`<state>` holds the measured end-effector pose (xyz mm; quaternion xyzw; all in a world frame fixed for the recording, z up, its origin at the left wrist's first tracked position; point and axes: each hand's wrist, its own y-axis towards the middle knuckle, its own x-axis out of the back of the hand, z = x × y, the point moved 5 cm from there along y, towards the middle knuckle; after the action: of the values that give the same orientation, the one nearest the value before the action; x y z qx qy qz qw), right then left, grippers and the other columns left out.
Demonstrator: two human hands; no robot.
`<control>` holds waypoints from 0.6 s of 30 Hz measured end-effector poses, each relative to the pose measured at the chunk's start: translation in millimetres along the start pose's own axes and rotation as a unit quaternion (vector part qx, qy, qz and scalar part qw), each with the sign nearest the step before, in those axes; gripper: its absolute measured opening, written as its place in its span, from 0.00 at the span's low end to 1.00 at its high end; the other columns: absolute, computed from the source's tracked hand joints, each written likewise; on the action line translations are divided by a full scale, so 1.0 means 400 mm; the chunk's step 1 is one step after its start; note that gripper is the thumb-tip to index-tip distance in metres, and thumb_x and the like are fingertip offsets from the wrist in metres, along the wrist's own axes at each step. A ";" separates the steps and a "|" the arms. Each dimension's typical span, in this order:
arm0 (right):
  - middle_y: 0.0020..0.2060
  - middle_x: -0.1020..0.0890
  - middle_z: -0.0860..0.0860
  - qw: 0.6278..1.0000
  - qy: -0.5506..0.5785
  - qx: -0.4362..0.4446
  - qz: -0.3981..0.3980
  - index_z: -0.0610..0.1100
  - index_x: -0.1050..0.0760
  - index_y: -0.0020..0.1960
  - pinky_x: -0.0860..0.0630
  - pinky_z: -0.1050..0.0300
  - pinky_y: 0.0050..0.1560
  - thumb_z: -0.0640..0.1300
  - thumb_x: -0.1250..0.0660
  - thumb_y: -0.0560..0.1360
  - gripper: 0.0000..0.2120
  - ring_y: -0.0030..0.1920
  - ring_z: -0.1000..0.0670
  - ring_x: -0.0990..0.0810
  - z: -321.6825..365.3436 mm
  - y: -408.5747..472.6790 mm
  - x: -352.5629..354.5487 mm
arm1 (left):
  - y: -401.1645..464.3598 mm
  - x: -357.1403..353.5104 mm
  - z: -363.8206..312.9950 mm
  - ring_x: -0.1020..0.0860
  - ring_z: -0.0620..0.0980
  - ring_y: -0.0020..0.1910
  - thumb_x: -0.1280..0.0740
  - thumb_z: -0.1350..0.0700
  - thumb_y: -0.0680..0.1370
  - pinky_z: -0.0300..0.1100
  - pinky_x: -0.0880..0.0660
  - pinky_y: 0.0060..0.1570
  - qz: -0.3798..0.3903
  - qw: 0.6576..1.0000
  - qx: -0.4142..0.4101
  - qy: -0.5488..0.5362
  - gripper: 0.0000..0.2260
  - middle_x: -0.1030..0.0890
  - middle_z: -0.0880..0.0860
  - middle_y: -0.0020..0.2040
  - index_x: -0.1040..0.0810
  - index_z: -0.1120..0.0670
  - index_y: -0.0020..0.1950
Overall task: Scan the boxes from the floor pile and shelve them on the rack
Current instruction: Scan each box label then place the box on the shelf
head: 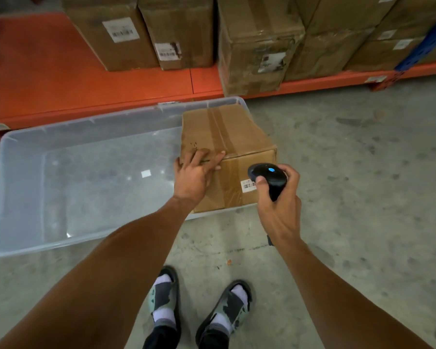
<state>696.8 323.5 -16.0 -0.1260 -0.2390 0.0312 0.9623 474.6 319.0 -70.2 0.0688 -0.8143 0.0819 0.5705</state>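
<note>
1. A brown taped cardboard box (227, 152) sits in the right end of a clear plastic storage tub (61, 172) on the grey concrete floor (350, 172).
2. The left hand (194, 176) rests flat and open on the box's near top edge, fingers spread.
3. The right hand (278, 205) is closed around a black handheld barcode scanner (268, 177), just beside the white barcode label (247, 185) on the box's front face.
4. Behind, more cardboard boxes (181, 31) stand on an orange rack shelf (61, 79).
</note>
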 end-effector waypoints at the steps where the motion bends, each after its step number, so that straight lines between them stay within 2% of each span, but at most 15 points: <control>1: 0.51 0.17 0.54 1.000 -0.012 -0.004 0.003 0.61 0.35 0.67 0.20 0.47 0.54 0.58 0.31 0.77 0.21 0.51 0.49 0.17 -0.019 -0.013 0.004 | 0.009 0.010 0.004 0.32 0.59 0.69 0.35 0.53 0.81 0.64 0.36 0.65 -0.011 1.000 -0.003 0.000 0.21 0.25 0.54 0.68 0.30 0.37 0.73; 4: 0.57 0.17 0.54 0.998 -0.058 0.003 0.023 0.61 0.34 0.69 0.18 0.45 0.56 0.61 0.29 0.76 0.25 0.56 0.48 0.17 -0.064 -0.051 0.007 | 0.044 0.037 0.014 0.34 0.57 0.70 0.37 0.53 0.82 0.63 0.36 0.65 0.003 1.000 -0.001 0.006 0.21 0.26 0.52 0.69 0.32 0.36 0.74; 7: 0.59 0.17 0.51 0.997 -0.066 0.010 0.026 0.60 0.34 0.70 0.18 0.47 0.56 0.60 0.29 0.76 0.26 0.58 0.47 0.17 -0.075 -0.067 0.014 | 0.046 0.041 0.014 0.36 0.56 0.72 0.40 0.51 0.84 0.63 0.38 0.67 0.029 0.999 -0.002 0.016 0.21 0.29 0.51 0.70 0.35 0.36 0.75; 18: 0.53 0.18 0.55 0.998 -0.053 0.003 0.029 0.61 0.35 0.69 0.17 0.46 0.54 0.57 0.28 0.76 0.26 0.53 0.49 0.16 -0.073 -0.060 0.023 | 0.035 0.034 0.019 0.36 0.56 0.71 0.41 0.51 0.84 0.61 0.38 0.67 0.041 0.999 -0.015 0.019 0.21 0.29 0.51 0.71 0.35 0.37 0.76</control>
<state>718.6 294.8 -30.7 -0.1282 -0.2859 0.0660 0.9473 460.1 330.8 -60.6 0.0249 -0.8068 0.0945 0.5826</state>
